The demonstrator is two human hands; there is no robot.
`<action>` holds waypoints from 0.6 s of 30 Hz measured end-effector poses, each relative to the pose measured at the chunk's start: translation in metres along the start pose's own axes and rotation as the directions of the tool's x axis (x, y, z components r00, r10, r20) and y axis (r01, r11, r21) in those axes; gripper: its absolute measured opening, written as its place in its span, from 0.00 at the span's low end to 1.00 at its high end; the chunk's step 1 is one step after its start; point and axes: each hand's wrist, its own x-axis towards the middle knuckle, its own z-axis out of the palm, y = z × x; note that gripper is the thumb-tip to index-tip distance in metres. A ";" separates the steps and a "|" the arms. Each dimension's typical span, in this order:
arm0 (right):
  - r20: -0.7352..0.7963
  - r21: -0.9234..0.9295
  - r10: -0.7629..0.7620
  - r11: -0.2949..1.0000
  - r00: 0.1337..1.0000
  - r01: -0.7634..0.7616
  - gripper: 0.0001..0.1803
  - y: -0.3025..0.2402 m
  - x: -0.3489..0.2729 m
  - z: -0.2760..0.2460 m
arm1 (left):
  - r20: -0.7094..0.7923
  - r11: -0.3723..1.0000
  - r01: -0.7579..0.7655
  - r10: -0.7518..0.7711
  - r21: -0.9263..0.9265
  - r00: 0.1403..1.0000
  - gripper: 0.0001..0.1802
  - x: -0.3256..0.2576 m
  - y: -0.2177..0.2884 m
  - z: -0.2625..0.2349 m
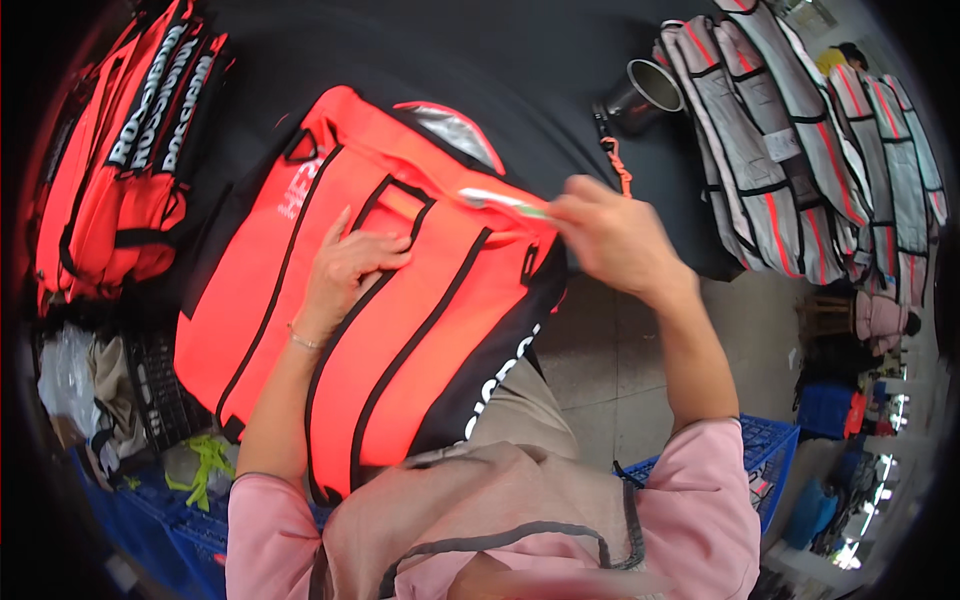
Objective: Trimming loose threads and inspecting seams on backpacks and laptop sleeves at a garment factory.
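A bright orange bag (400, 300) with black piping and black side panels lies tilted across the dark table edge and my lap. My left hand (355, 265) rests on its front panel, fingers stretched out and spread. At the bag's upper right corner, my right hand (610, 235) is closed and slightly blurred. Beside its fingers, along the bag's top edge, shows a slim whitish strip with a green end (505, 202); what exactly the fingers grip is hidden. Behind the top edge sits a rounded orange-rimmed piece with a silvery face (455, 135).
Orange bags (120, 170) are stacked at the left, grey bags with orange stripes (770, 150) at the right. A dark metal cup (645, 95) lies near an orange cord (618, 165) on the black table (480, 45). Blue crates (765, 445) flank me.
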 end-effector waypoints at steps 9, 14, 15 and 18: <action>-0.367 0.281 0.496 0.865 0.787 -0.415 0.11 0.104 -0.120 -0.020 | -0.041 1.000 -0.010 0.009 -0.027 0.999 0.13 0.004 -0.002 0.004; -0.392 0.246 0.593 0.804 0.704 -0.541 0.16 0.177 -0.138 0.002 | -0.114 0.832 0.300 -0.392 -0.466 0.913 0.18 0.014 0.013 -0.031; -0.393 0.174 0.576 0.812 0.717 -0.557 0.17 0.183 -0.133 0.006 | -0.123 0.658 0.314 -0.529 -0.684 0.840 0.20 0.014 0.015 -0.047; -0.428 0.067 0.537 0.821 0.727 -0.567 0.17 0.204 -0.124 0.010 | -0.396 0.799 0.209 -0.484 -0.564 0.781 0.20 -0.011 0.015 -0.106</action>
